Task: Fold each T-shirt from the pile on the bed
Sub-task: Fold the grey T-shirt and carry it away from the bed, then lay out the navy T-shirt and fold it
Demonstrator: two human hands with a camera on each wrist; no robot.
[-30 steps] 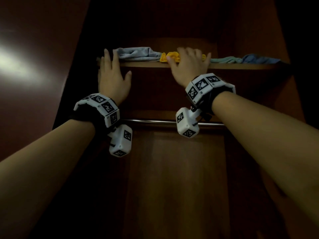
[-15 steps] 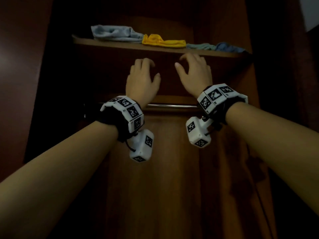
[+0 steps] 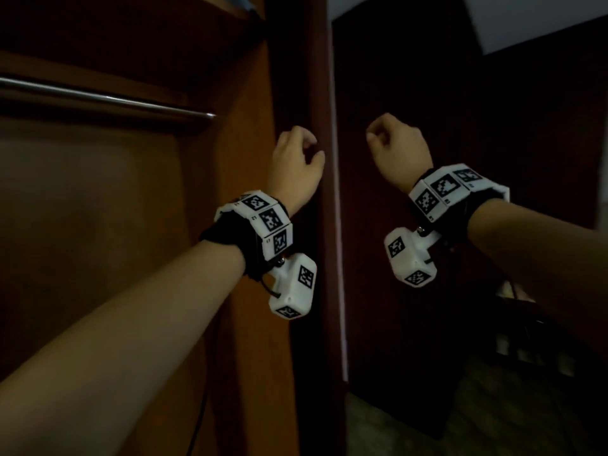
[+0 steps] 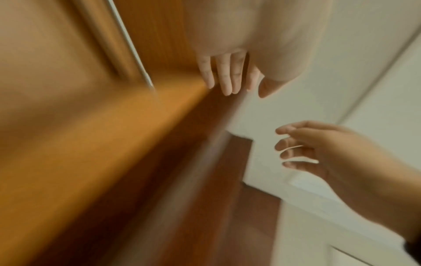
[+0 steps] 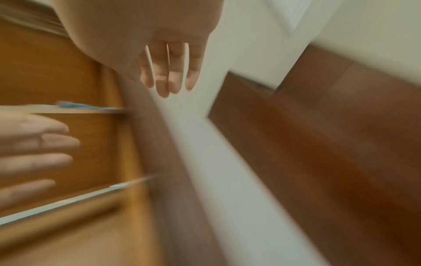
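Note:
My left hand [image 3: 296, 156] hangs in front of the wardrobe's side panel [image 3: 302, 77], fingers loosely curled and holding nothing. My right hand [image 3: 394, 143] is a little to its right in front of a dark wooden panel, also loosely curled and holding nothing. In the left wrist view the left hand's fingers [image 4: 225, 75] hang relaxed, with the right hand [image 4: 307, 147] below them. In the right wrist view, a strip of blue cloth [image 5: 86, 106] lies on the wardrobe shelf, beyond my left hand [image 5: 34, 149]. No bed or pile is in view.
A metal hanging rail [image 3: 105, 98] crosses the open wardrobe on the left. A dark wooden panel [image 3: 427, 291] stands to the right of the wardrobe's side. A white wall [image 3: 526, 14] shows at the top right and floor [image 3: 394, 422] at the bottom.
Both hands have come down off the shelf with the folded shirts and moved right. The view has swung right, so the shelf has left the head view. The fingers have curled loosely.

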